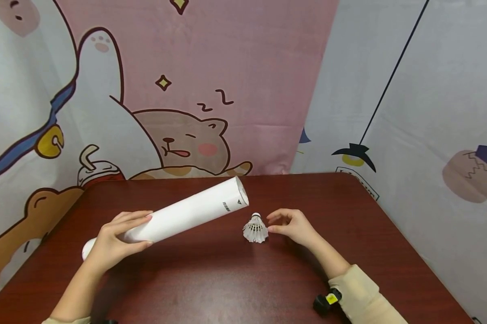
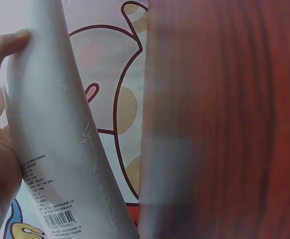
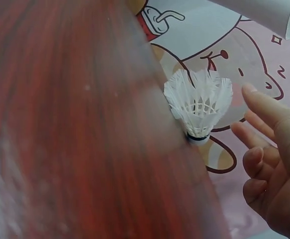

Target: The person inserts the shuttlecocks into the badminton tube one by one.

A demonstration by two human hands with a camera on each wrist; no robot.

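Observation:
My left hand [image 1: 110, 243] grips a long white shuttlecock tube [image 1: 191, 210] near its left end, the thumb below and the fingers over the top. The tube tilts upward to the right, its right end round and raised above the table. In the left wrist view, printed text and a barcode [image 2: 60, 218] show on its crinkled side. A white feather shuttlecock [image 1: 255, 230] lies on the table below that end, its cork pointing away and its feathers towards me. Just to its right is my right hand [image 1: 293, 227], fingers loosely bent. The right wrist view shows a gap between fingers and shuttlecock.
Both arms reach over a dark red-brown wooden table [image 1: 243, 279]. Behind its far edge hangs a cloth with cartoon animals [image 1: 182, 139] on pink and pale grey. A black device with a yellow label [image 1: 328, 300] is at the right wrist.

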